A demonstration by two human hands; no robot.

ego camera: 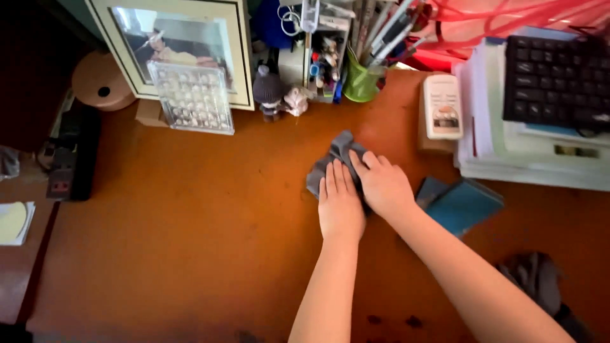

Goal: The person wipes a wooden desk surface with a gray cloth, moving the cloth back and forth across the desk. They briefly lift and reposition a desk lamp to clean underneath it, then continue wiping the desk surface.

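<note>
A grey cloth (pixel 335 156) lies crumpled on the orange-brown desk top (pixel 190 235), near its middle. My left hand (pixel 340 204) lies flat on the cloth's near part, fingers together and pointing away from me. My right hand (pixel 382 184) presses down beside it, partly over the cloth's right side, fingers angled to the upper left. Both hands hide most of the cloth; only its far end and left edge show.
A blue booklet (pixel 460 204) lies just right of my right hand. Stacked papers with a black keyboard (pixel 554 79) fill the right. A framed picture (pixel 184 44), clear plastic box (pixel 194 98), small doll (pixel 268 92), green pen cup (pixel 361 81) and white device (pixel 443 106) line the back. Dark fabric (pixel 540 279) lies lower right.
</note>
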